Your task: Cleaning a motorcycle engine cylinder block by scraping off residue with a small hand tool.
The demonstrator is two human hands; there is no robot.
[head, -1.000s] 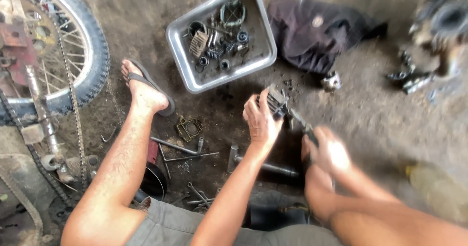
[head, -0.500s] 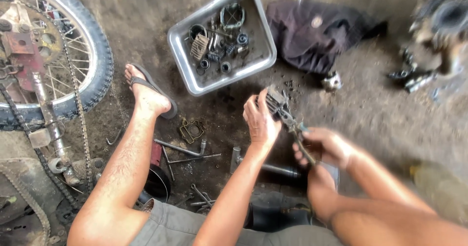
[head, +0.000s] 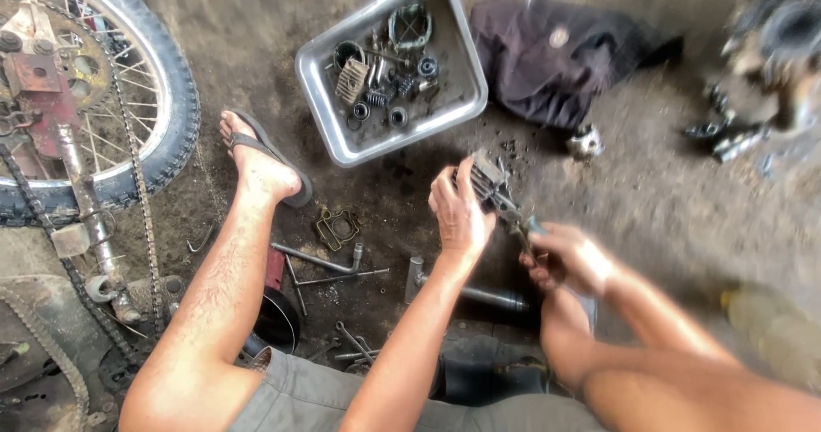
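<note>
My left hand (head: 459, 214) grips a grimy metal engine part (head: 490, 180) and holds it up over the dirt floor. My right hand (head: 566, 257) is closed on a slim tool (head: 522, 225) whose tip meets the underside of that part. Both hands are in front of my knees, just below a metal tray (head: 329, 98) that holds several small engine parts. My left foot in a sandal (head: 265, 154) rests to the left of the tray.
A motorcycle wheel (head: 171, 98) with chain and sprocket stands at the left. Wrenches and a gasket (head: 338, 225) lie between my legs. A dark cloth (head: 556, 56) lies behind the tray, and more engine pieces (head: 735, 137) sit at the right.
My right hand has moved up and left, bringing the tool against the part. My left hand has kept its grip and shifted slightly.
</note>
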